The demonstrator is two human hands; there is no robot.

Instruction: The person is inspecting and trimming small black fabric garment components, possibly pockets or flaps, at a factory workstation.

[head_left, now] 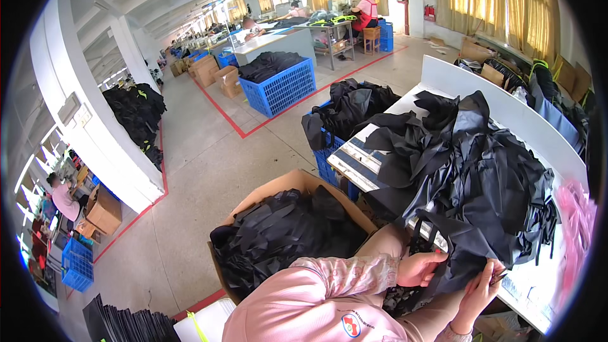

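Between my hands, over my lap at the front edge of the white table [522, 291], hangs a black fabric piece [461, 250]. My left hand [421, 268] pinches its left edge, thumb on top. With closed fingers my right hand [480, 294] grips the lower right side. A small dark pointed thing [500, 277] shows by the right fingertips, too small to name. Just beyond my hands, a large loose heap of black fabric pieces [478, 174] covers much of the table, with narrow strips hanging from its right side.
Left of me stands a cardboard box [307, 180] full of black fabric. Behind it, a blue crate [326, 164] is heaped with more. Pink plastic [575, 240] lies at the table's right end. A stack of black pieces [130, 322] is at lower left. People sit working farther off.
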